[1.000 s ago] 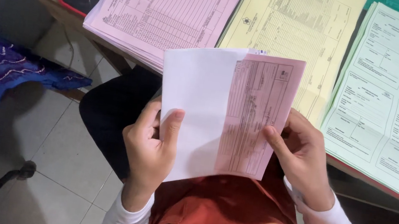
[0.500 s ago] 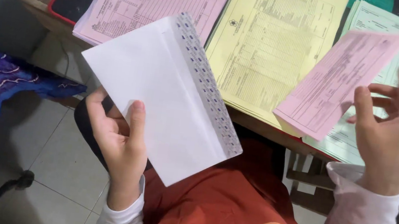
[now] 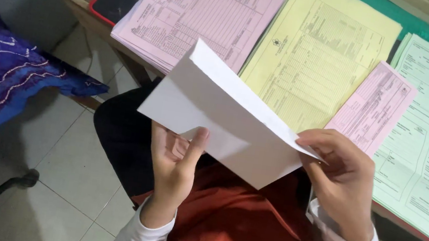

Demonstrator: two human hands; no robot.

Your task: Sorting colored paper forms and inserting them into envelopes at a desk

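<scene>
Centre frame: white envelope [image 3: 226,119] lay slanted upper left to lower right, left hand [image 3: 174,165] gripped underside, right hand [image 3: 339,176] pinched lower-right flap end.

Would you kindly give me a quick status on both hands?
Left hand and right hand both grip white paper envelope. Small pink form lies on desk stacks. Nothing obstructing.

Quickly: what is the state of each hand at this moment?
Left hand: closed on the white envelope, thumb on its front.
Right hand: closed on the same envelope, pinching its right corner.
</scene>
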